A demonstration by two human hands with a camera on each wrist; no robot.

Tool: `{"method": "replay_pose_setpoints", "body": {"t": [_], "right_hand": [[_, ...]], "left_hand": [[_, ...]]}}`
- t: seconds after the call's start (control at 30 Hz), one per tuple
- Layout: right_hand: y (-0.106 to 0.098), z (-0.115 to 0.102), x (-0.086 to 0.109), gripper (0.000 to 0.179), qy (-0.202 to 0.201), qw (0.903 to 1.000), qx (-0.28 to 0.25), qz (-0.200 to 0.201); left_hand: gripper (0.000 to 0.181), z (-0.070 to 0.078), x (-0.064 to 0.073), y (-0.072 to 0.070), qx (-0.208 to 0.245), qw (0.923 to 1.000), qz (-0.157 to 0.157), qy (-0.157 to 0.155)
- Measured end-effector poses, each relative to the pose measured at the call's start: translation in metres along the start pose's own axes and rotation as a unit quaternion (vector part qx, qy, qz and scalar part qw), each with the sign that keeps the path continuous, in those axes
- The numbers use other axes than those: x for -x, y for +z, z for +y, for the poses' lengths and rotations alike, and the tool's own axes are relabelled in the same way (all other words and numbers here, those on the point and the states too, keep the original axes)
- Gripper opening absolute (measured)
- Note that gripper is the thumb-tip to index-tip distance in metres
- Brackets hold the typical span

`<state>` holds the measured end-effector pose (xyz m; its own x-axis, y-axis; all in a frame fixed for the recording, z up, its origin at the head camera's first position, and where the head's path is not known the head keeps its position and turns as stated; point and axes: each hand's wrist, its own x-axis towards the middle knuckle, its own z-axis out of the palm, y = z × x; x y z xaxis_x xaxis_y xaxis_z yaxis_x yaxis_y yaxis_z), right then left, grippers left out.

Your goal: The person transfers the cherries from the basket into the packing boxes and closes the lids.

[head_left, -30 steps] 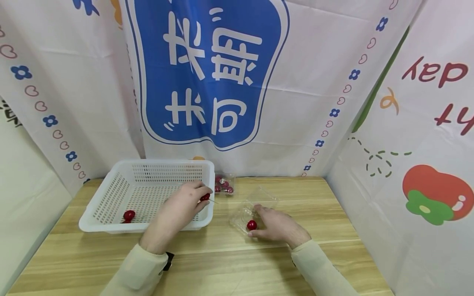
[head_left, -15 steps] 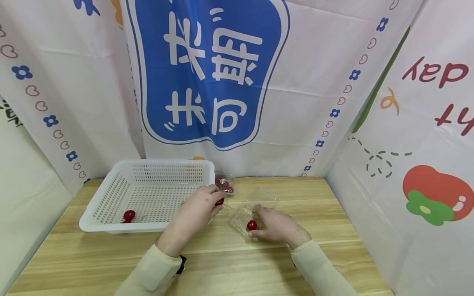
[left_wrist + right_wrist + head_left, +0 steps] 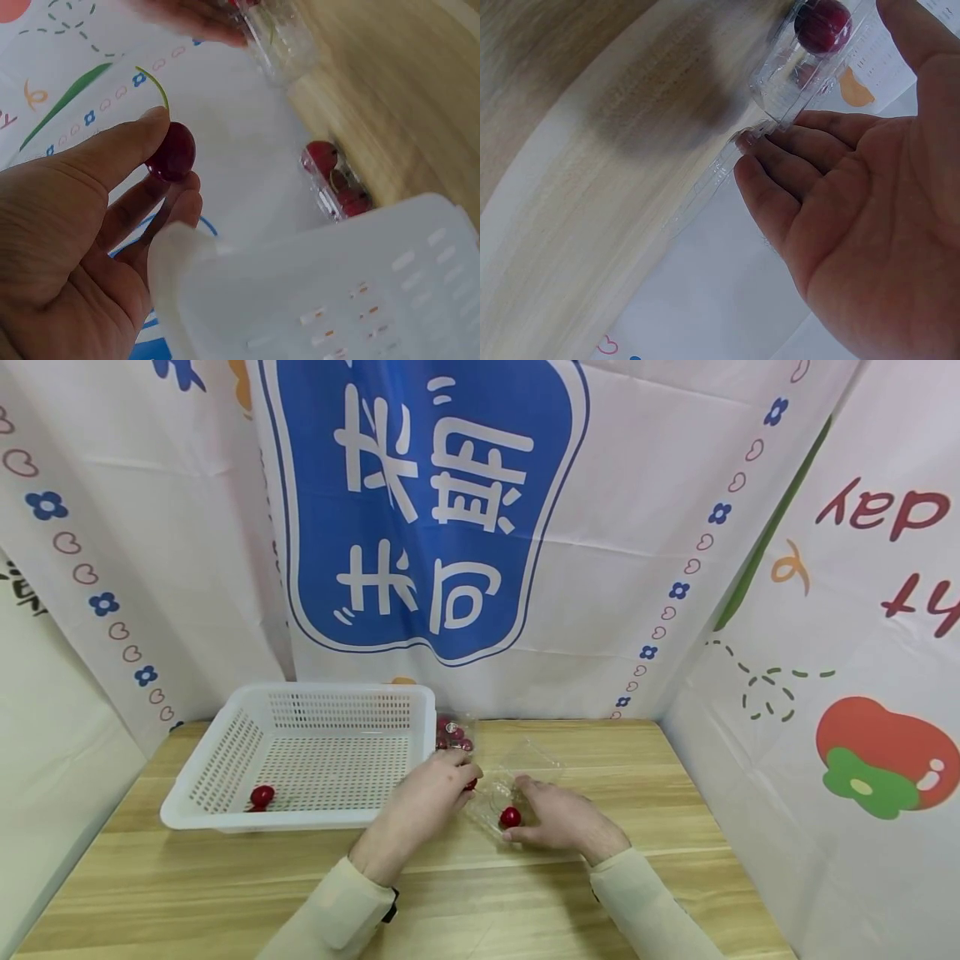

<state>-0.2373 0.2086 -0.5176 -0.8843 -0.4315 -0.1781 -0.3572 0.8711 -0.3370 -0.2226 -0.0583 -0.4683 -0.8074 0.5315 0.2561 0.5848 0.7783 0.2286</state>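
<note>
My left hand point(image 3: 427, 797) pinches a dark red cherry point(image 3: 172, 152) by thumb and fingertips; its green stem point(image 3: 156, 86) points up in the left wrist view. In the head view, this hand is between the white basket point(image 3: 300, 820) and an open clear plastic box point(image 3: 491, 793). My right hand point(image 3: 562, 820) holds that box at its right side, the thumb on the near edge and the fingers at the lid side. One cherry point(image 3: 510, 817) lies in the box, also seen as a red cherry point(image 3: 823, 27) in the right wrist view.
Red cherries point(image 3: 262, 796) lie in the near left corner of the basket. Behind the left hand, against the back cloth, stands a closed clear box point(image 3: 467, 727) with several cherries. Printed cloth walls point(image 3: 615, 527) border the wooden table point(image 3: 480, 902).
My left hand has moved right, from over the basket's right rim to beside the open plastic box, carrying the cherry. My right hand and the box have stayed in place.
</note>
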Motion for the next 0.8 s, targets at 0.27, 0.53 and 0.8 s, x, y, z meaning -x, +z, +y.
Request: {"method": "replay_pose_setpoints", "body": {"t": [0.27,0.53,0.8], "right_hand": [[0.000,0.001,0.000,0.102,-0.004,1.0000,-0.001,0.003],[0.001,0.002,-0.001,0.106,-0.003,1.0000,-0.001,0.002],[0.005,0.012,-0.004,0.109,-0.023,0.9997,-0.012,0.004]], "left_hand": [[0.020,0.010,-0.003,0.017,-0.018,0.9997,-0.018,0.003],[0.020,0.019,-0.006,0.032,-0.073,0.9969,-0.028,0.010],[0.026,0.030,-0.008,0.047,-0.118,0.9916,-0.051,-0.017]]}}
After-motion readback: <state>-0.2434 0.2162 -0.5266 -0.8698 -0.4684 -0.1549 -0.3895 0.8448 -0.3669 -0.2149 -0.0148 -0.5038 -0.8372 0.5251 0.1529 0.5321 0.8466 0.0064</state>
